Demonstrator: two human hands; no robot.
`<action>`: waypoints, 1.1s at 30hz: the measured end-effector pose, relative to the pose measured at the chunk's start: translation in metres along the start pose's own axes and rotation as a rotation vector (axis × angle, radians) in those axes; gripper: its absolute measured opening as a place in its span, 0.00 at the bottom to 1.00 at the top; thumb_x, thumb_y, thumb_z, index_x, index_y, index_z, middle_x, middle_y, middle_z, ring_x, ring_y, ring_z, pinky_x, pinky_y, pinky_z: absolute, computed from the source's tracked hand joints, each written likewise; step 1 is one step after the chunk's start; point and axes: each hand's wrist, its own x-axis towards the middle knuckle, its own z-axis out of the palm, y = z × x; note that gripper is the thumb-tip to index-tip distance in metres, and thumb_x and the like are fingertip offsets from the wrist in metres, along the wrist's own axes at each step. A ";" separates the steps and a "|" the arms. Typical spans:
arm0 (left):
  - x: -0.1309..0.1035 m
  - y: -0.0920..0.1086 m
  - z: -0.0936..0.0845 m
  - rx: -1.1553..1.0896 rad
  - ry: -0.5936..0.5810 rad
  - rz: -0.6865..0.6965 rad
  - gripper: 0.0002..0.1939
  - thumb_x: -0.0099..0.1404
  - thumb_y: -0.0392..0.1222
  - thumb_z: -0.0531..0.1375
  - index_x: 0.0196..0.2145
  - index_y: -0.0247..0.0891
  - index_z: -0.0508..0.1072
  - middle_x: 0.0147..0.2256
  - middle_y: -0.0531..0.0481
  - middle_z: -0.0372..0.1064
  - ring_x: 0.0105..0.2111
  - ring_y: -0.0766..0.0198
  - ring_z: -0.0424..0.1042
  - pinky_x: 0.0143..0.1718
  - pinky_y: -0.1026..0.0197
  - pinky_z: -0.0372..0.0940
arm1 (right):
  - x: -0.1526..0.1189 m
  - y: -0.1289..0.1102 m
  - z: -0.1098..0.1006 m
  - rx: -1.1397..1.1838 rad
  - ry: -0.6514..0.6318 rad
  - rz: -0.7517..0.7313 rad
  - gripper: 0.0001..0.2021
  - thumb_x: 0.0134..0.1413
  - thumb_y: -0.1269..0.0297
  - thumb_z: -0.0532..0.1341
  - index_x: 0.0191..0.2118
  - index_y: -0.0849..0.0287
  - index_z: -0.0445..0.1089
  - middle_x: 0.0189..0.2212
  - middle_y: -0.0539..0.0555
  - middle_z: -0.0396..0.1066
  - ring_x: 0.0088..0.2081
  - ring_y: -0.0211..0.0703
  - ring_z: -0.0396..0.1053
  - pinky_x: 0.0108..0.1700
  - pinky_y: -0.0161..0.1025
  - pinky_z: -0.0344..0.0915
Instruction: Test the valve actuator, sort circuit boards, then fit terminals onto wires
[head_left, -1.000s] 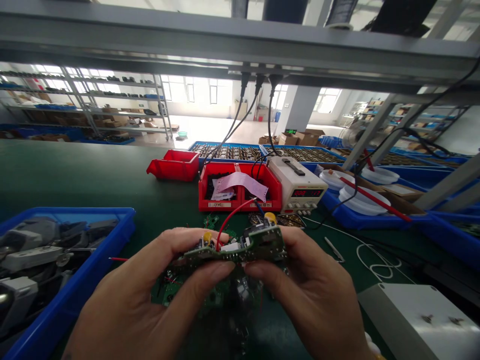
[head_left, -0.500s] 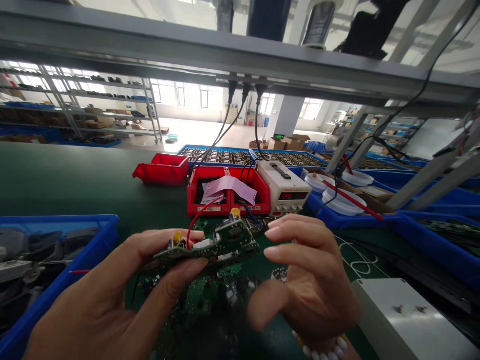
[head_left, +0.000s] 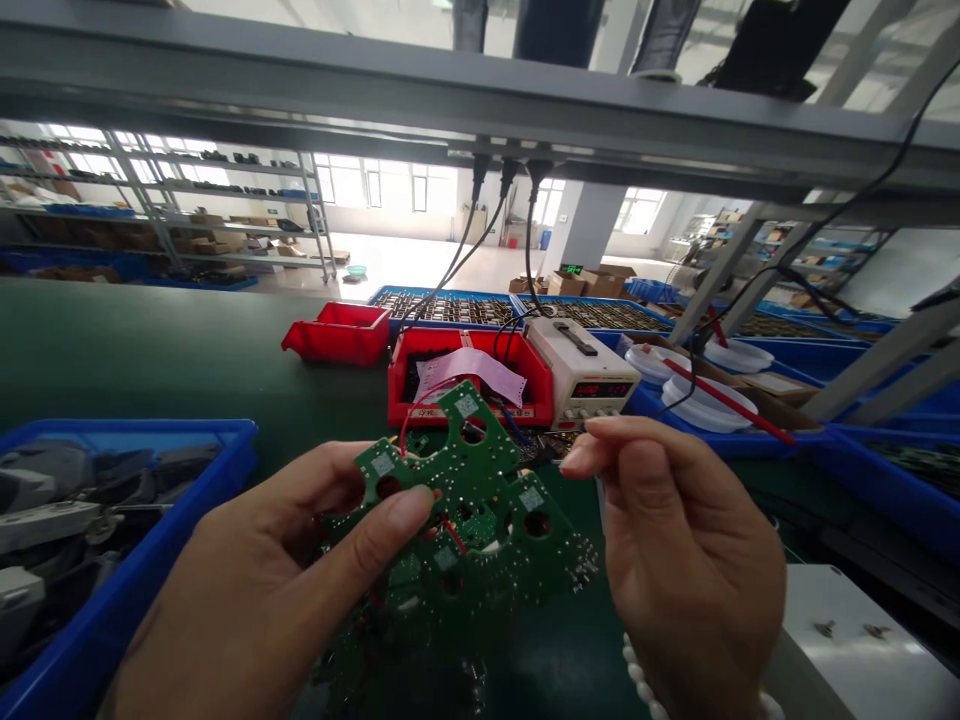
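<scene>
Left hand (head_left: pixel 300 570) grips a green circuit board (head_left: pixel 487 470) at its left side, the thumb lying across the face that is turned to the camera and the fingers tucked behind. Board and hands are above the dark green table (head_left: pixel 262 385), with the board between the hands: its left part is inside the left hand's grip, and its right part reaches toward the right hand (head_left: pixel 675 540), near it but with a gap showing between them. Curled and raised, the right hand has its thumb and forefinger drawn close together; whether something small is pinched there cannot be told. A bracelet of white beads (head_left: pixel 637 675) circles that wrist

A red wire (head_left: pixel 405 425) arches up behind the board's upper left. Other boards lie under and behind the held one, too jumbled to count. Beyond it stand a double red bin (head_left: pixel 397 395) with a pink paper (head_left: pixel 480 368) draped across, a single red bin (head_left: pixel 341 335) to the left, and a power supply (head_left: pixel 581 365) with a lit red display, just beside the double bin on its right. Left of the left hand is a blue crate (head_left: pixel 244 440) of grey parts (head_left: pixel 56 525); on the near right sits a metal box (head_left: pixel 862 620) with two small switches
</scene>
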 end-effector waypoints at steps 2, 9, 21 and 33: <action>0.001 0.003 0.000 -0.081 -0.108 -0.137 0.20 0.54 0.56 0.66 0.45 0.53 0.76 0.34 0.58 0.80 0.30 0.56 0.80 0.27 0.63 0.75 | 0.001 -0.001 -0.002 0.037 -0.089 0.085 0.10 0.67 0.63 0.56 0.42 0.49 0.75 0.33 0.46 0.73 0.38 0.34 0.70 0.43 0.30 0.67; 0.005 0.003 0.001 -0.269 -0.228 -0.271 0.24 0.53 0.57 0.67 0.47 0.52 0.75 0.38 0.55 0.80 0.32 0.56 0.80 0.29 0.62 0.76 | 0.004 -0.010 -0.002 0.126 -0.324 0.353 0.07 0.62 0.56 0.60 0.40 0.47 0.75 0.31 0.47 0.76 0.31 0.34 0.73 0.30 0.25 0.69; 0.008 -0.002 0.004 -0.620 -0.458 -0.463 0.21 0.59 0.47 0.66 0.51 0.48 0.74 0.40 0.49 0.79 0.37 0.51 0.79 0.36 0.53 0.76 | 0.005 -0.016 0.002 0.377 -0.466 0.536 0.12 0.58 0.53 0.61 0.44 0.52 0.71 0.25 0.51 0.76 0.26 0.45 0.77 0.25 0.34 0.74; 0.009 -0.002 0.007 -0.648 -0.553 -0.504 0.19 0.63 0.48 0.62 0.52 0.48 0.72 0.37 0.51 0.79 0.33 0.57 0.79 0.32 0.61 0.72 | 0.005 -0.011 0.003 0.444 -0.448 0.661 0.17 0.55 0.51 0.62 0.47 0.55 0.70 0.25 0.51 0.74 0.27 0.46 0.76 0.27 0.38 0.74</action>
